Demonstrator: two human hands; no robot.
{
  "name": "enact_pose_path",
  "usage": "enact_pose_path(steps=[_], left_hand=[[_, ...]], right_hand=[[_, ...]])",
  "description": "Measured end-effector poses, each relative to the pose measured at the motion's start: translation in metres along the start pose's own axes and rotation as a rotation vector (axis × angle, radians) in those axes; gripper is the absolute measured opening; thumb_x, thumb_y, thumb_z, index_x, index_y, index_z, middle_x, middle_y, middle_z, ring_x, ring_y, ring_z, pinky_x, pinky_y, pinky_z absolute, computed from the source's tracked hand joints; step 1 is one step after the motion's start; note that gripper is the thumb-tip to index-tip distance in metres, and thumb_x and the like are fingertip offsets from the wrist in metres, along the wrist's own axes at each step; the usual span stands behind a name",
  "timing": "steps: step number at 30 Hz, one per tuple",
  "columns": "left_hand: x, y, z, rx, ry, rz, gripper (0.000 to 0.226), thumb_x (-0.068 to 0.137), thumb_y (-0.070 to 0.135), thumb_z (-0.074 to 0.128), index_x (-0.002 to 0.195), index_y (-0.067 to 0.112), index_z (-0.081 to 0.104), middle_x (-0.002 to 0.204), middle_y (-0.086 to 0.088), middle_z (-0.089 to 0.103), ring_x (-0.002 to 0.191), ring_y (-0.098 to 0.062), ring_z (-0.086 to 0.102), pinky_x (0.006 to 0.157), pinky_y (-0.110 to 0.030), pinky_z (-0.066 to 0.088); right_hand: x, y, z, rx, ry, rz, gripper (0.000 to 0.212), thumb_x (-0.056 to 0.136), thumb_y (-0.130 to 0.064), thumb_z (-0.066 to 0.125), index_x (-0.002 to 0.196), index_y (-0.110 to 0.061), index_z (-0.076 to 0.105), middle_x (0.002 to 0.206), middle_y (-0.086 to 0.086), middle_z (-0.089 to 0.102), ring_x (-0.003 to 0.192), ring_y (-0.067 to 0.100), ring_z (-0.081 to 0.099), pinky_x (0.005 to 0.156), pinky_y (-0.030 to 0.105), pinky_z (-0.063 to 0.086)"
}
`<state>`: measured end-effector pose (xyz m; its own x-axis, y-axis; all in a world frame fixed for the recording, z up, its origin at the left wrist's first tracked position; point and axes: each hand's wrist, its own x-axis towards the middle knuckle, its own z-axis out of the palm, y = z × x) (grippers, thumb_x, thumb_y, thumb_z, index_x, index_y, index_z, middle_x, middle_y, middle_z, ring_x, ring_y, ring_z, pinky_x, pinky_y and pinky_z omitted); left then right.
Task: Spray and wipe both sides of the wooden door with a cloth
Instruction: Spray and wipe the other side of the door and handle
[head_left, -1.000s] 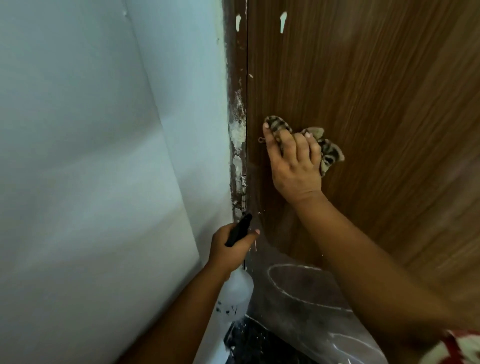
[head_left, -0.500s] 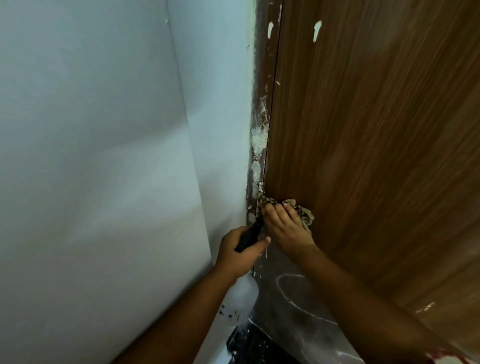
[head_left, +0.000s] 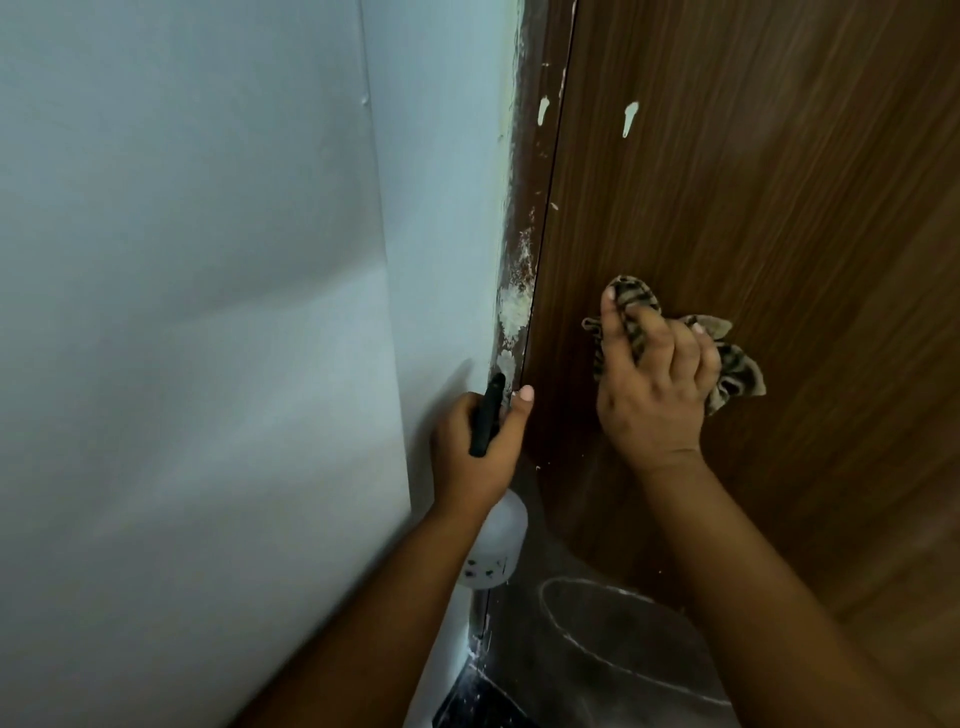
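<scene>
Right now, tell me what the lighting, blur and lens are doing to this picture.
Head view: dim, soft light; a faint shadow band crosses the pale wall; wide-angle bending tilts the wooden door edge; the door grain smears at right; the right hand and striped cloth read fairly sharp.

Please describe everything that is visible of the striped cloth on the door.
The cloth is a small rag with dark brown and tan stripes and looks like soft woven fabric. It is crumpled, not spread flat. The right hand holds it against the wooden door, with the fingers curled over its middle. Bunched ends stick out above the index finger and to the right of the hand. It sits a little to the right of the door's edge. The hand hides most of its middle.
</scene>
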<state>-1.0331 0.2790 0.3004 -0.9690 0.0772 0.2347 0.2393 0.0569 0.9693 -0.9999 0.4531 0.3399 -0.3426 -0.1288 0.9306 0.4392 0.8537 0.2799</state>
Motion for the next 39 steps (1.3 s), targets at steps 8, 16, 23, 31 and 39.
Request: enact_pose_path(steps=[8,16,23,31,39], left_hand=[[0.007,0.002,-0.002,-0.014,-0.131,-0.131,0.051,0.074,0.069,0.066,0.072,0.018,0.059,0.060,0.006,0.055,0.059,-0.009,0.056,0.057,-0.023,0.045],[0.005,-0.008,-0.006,0.007,-0.166,-0.118,0.055,0.071,0.073,0.065,0.073,0.019,0.064,0.063,-0.003,0.063,0.064,-0.018,0.065,0.065,-0.036,0.055],[0.008,-0.016,-0.008,0.009,-0.071,-0.089,0.035,0.087,0.039,0.076,0.080,0.008,0.063,0.068,-0.005,0.061,0.064,-0.015,0.059,0.062,-0.028,0.047],[0.009,-0.028,-0.009,-0.031,-0.076,-0.099,0.020,0.089,0.028,0.075,0.073,0.022,0.064,0.062,0.006,0.062,0.064,-0.011,0.062,0.064,-0.027,0.051],[0.003,-0.036,-0.002,-0.010,-0.244,-0.211,0.011,0.088,0.026,0.077,0.086,0.031,0.067,0.079,0.008,0.070,0.079,-0.013,0.068,0.072,-0.027,0.054]], right_hand=[[0.002,-0.009,0.001,0.052,0.017,0.086,0.049,0.093,-0.025,0.048,0.142,-0.025,0.051,0.130,0.003,0.040,0.113,0.024,0.039,0.104,0.043,0.025],[0.053,-0.028,0.005,0.156,0.057,0.111,0.043,0.092,-0.020,0.056,0.135,-0.024,0.058,0.127,0.006,0.054,0.112,0.026,0.041,0.096,0.042,0.031],[0.068,-0.039,0.018,0.209,0.098,-0.099,0.041,0.095,-0.018,0.051,0.136,-0.019,0.058,0.134,0.000,0.060,0.115,0.023,0.047,0.087,0.037,0.035],[-0.155,-0.066,0.054,0.077,-0.445,-0.510,0.063,0.086,-0.027,0.030,0.147,-0.011,0.037,0.162,0.021,-0.005,0.149,0.039,0.000,0.120,0.050,-0.010],[-0.198,-0.084,0.048,0.262,-0.620,-0.486,0.061,0.080,-0.033,0.047,0.137,-0.011,0.046,0.162,0.017,-0.009,0.150,0.033,-0.011,0.122,0.044,-0.009]])
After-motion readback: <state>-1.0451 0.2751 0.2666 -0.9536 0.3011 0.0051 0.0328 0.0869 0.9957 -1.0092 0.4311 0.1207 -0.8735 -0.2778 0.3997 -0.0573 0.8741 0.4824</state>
